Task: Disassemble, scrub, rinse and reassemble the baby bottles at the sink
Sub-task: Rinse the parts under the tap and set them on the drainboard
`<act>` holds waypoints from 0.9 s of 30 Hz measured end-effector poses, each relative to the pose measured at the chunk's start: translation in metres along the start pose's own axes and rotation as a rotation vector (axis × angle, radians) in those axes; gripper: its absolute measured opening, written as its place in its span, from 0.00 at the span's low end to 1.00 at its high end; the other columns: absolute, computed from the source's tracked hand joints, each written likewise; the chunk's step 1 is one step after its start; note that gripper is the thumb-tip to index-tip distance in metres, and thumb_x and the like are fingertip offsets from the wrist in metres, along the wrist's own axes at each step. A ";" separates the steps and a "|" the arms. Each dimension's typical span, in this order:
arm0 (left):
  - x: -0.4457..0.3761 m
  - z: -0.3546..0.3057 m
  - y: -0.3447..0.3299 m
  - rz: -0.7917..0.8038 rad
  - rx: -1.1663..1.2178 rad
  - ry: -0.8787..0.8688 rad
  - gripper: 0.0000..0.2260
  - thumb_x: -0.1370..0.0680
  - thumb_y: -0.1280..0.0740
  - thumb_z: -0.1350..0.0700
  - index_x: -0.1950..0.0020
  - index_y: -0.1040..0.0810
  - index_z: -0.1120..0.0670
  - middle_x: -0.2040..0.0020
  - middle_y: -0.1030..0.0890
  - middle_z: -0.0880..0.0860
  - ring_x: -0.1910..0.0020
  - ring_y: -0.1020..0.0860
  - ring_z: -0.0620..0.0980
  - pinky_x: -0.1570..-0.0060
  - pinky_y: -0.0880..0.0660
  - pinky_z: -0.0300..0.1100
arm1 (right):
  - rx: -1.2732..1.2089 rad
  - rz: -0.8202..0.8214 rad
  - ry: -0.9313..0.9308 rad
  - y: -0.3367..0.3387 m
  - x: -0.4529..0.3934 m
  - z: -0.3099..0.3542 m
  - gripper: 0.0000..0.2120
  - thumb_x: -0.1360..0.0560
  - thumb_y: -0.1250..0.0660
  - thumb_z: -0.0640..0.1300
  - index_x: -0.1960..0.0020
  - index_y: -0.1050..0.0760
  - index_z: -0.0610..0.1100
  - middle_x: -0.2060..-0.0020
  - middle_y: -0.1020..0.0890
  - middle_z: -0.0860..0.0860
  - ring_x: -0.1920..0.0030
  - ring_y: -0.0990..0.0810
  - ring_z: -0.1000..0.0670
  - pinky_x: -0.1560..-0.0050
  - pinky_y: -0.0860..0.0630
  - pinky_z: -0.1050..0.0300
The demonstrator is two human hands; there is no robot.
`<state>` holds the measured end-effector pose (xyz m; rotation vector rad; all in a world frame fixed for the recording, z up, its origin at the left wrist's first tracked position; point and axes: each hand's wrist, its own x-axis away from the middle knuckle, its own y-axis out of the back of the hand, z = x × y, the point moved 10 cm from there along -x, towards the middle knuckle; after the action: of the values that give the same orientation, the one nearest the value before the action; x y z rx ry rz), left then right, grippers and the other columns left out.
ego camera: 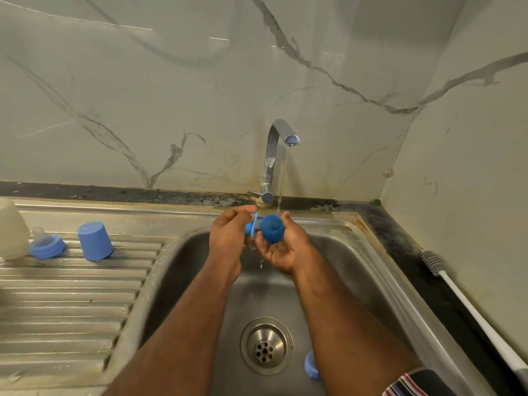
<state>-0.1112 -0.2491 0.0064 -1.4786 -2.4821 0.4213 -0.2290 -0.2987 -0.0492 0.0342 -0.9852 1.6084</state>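
Over the steel sink, my left hand pinches a small blue flat-edged bottle part. My right hand lies palm up, cradling a round blue sponge-like scrubber just beside the thin stream from the tap. On the draining board stand a blue bottle cap upside down, a blue collar with a clear teat, and a cloudy bottle body at the left edge. Another blue ring lies in the basin near the drain.
A white-handled bottle brush lies along the dark counter at the right, beside the wall. The ribbed draining board stretches to the left. Marble-patterned walls close in behind and on the right.
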 end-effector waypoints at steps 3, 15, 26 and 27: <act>-0.001 0.006 0.003 -0.035 -0.035 0.048 0.09 0.19 0.37 0.63 0.53 0.18 0.55 0.58 0.19 0.55 0.62 0.23 0.50 0.61 0.23 0.43 | 0.061 -0.013 -0.026 0.002 0.001 -0.003 0.27 0.19 0.40 0.62 0.39 0.24 0.39 0.55 0.19 0.39 0.66 0.21 0.49 0.70 0.21 0.60; -0.010 0.026 0.001 0.058 -0.176 0.044 0.24 0.23 0.30 0.68 0.32 0.27 0.47 0.44 0.19 0.50 0.45 0.19 0.50 0.43 0.20 0.50 | 0.265 0.002 0.202 0.007 0.018 0.032 0.20 0.20 0.33 0.48 0.32 0.28 0.40 0.53 0.20 0.38 0.69 0.19 0.49 0.71 0.22 0.60; -0.015 0.044 -0.005 0.098 -0.336 -0.004 0.08 0.20 0.30 0.62 0.41 0.18 0.56 0.51 0.13 0.52 0.50 0.15 0.49 0.46 0.18 0.45 | 0.646 0.049 0.314 -0.007 0.032 0.055 0.28 0.27 0.33 0.26 0.29 0.29 0.40 0.44 0.21 0.37 0.51 0.15 0.41 0.53 0.16 0.53; -0.015 0.044 -0.007 0.096 -0.358 -0.011 0.08 0.20 0.29 0.61 0.41 0.18 0.55 0.51 0.14 0.51 0.50 0.15 0.49 0.46 0.19 0.45 | 0.716 0.024 0.376 -0.008 0.035 0.063 0.30 0.28 0.30 0.27 0.29 0.30 0.42 0.46 0.20 0.39 0.53 0.16 0.43 0.54 0.16 0.53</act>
<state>-0.1251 -0.2712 -0.0330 -1.7319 -2.6023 -0.0046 -0.2634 -0.3085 0.0136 0.2016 -0.0951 1.8309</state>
